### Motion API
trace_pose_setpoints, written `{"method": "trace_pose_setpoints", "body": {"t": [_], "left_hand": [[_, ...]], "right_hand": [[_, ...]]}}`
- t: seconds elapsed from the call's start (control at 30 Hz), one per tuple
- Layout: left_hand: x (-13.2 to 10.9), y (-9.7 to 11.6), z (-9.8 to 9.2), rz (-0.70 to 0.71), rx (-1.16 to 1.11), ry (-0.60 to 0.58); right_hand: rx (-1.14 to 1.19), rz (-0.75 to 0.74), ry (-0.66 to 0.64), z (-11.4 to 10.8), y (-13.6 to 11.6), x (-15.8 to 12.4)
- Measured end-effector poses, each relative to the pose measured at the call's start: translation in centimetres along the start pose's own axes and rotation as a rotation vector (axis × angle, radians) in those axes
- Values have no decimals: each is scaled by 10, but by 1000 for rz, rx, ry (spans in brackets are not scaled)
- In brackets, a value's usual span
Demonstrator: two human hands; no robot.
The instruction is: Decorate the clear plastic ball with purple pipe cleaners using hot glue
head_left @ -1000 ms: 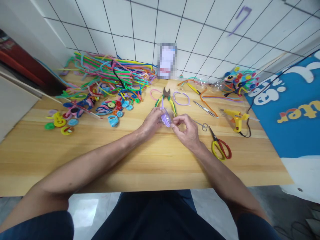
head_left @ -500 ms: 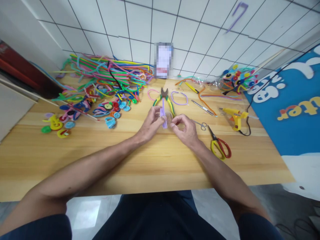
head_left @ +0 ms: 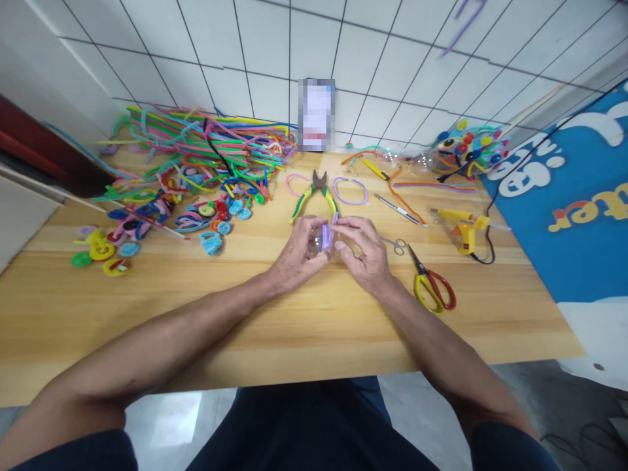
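Observation:
Both my hands meet over the middle of the wooden table (head_left: 294, 327). My left hand (head_left: 298, 254) is closed around a small coil of purple pipe cleaner (head_left: 326, 236) that seems wound on something clear. My right hand (head_left: 362, 247) pinches the free end of that purple pipe cleaner from the right, fingers curled. Yellow-green handled pliers (head_left: 314, 193) lie just beyond my hands.
A big heap of coloured pipe cleaners (head_left: 196, 147) and small coiled pieces (head_left: 147, 219) fill the back left. Right of my hands lie small scissors (head_left: 395, 244), red-yellow scissors (head_left: 432, 286), a yellow glue gun (head_left: 464, 229) with black cord, and a decorated ball (head_left: 466, 154). A purple loop (head_left: 350, 191) lies nearby.
The upright purple strand has been folded down against the coil. My hands have closed in tighter around it and shifted slightly toward me.

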State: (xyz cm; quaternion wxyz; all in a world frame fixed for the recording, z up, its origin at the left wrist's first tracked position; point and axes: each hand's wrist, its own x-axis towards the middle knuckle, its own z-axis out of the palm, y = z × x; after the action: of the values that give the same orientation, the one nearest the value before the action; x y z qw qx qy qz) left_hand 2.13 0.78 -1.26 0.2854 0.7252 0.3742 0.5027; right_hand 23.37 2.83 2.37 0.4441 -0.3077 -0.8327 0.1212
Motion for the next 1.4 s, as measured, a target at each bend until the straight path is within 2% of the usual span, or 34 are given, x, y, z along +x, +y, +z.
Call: {"method": "trace_pose_setpoints", "body": {"t": [0.2,0.8,1.03,1.4], "left_hand": [[-1,2,0,61,32,1],[-2,0,-1,25,-30,-6],[-2,4,-1,-74,-72,-1],[1,4,-1,-245,-276,21]], "right_hand": [[5,3,-13,3,2,0],[32,26,-70,5,6,-4],[34,60,-117,4,6,-5],[44,-44,-129,8,5,-5]]}}
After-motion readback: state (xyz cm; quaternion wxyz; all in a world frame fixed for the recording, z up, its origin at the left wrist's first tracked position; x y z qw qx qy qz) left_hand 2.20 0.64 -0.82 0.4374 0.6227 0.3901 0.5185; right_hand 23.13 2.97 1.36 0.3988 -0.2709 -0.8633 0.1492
